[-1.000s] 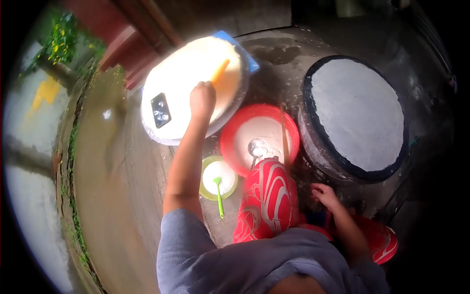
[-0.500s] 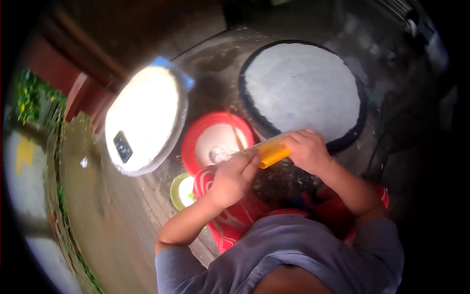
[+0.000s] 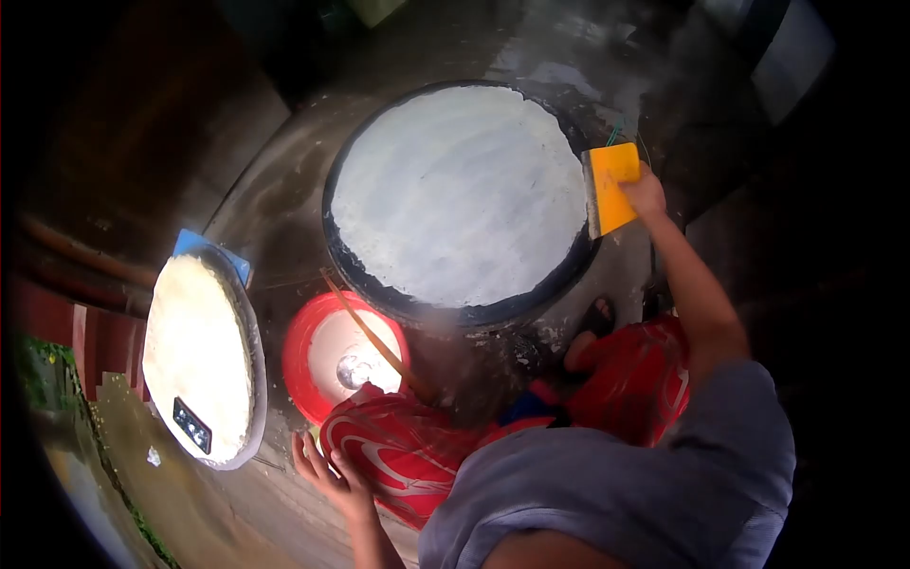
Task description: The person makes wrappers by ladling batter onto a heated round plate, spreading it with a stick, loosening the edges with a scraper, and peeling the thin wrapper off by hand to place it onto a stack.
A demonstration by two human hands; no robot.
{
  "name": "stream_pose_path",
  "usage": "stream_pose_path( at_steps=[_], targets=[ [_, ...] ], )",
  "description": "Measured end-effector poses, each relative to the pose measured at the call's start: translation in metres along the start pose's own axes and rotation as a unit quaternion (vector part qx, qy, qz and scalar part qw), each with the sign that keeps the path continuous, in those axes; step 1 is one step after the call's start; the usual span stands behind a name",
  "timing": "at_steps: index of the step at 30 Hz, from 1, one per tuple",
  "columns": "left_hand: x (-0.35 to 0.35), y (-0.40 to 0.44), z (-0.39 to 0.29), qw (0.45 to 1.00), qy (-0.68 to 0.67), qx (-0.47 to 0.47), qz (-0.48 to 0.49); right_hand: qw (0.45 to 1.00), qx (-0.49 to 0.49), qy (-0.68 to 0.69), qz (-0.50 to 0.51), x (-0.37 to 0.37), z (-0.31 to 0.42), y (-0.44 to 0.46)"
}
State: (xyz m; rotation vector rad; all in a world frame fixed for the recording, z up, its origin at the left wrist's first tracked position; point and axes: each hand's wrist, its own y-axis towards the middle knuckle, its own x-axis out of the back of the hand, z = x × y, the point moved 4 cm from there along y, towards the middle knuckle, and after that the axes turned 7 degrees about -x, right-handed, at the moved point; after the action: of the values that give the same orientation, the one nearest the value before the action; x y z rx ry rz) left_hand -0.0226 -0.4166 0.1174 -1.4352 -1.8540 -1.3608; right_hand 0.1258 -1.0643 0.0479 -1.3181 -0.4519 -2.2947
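- Yellow scraper (image 3: 616, 180) is up at the right edge of the black griddle (image 3: 358, 273), its grey blade side facing in; I can't tell whether it touches the rim.
- Its handle end is pinched in the person's right hand (image 3: 646, 192), the arm stretched well out.
- The left hand (image 3: 334, 474) holds nothing, fingers spread beside the knee in red patterned trousers (image 3: 398, 450).
- A thin white sheet (image 3: 464, 194) covers most of the griddle, ragged toward the edges; a blade pushed in too steeply could tear it there.
- Haze hangs at the griddle's near edge, so I'd judge the surface hot; a low wrist might get burned.
- Close by that edge sits the red basin (image 3: 296, 356), a wooden stick (image 3: 368, 330) slanting across it; a knock from the knee could spill the white batter (image 3: 330, 346).
- One phone (image 3: 192, 426) lies near the lower edge of the pale round stack (image 3: 194, 341) and could slide off if bumped.
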Motion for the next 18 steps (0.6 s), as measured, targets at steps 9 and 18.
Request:
stream_pose_path(
  at_steps=[9, 18],
  targets=[
    [-0.023, 0.021, -0.026, 0.997, 0.068, 0.014, 0.017, 0.993, -0.012, -0.12, -0.002, -0.027, 0.098, 0.068],
    [-0.03, 0.072, -0.032, 0.991, 0.085, 0.061, 0.083, 0.985, 0.0, -0.174, -0.015, -0.08, 0.197, 0.163]
  ],
)
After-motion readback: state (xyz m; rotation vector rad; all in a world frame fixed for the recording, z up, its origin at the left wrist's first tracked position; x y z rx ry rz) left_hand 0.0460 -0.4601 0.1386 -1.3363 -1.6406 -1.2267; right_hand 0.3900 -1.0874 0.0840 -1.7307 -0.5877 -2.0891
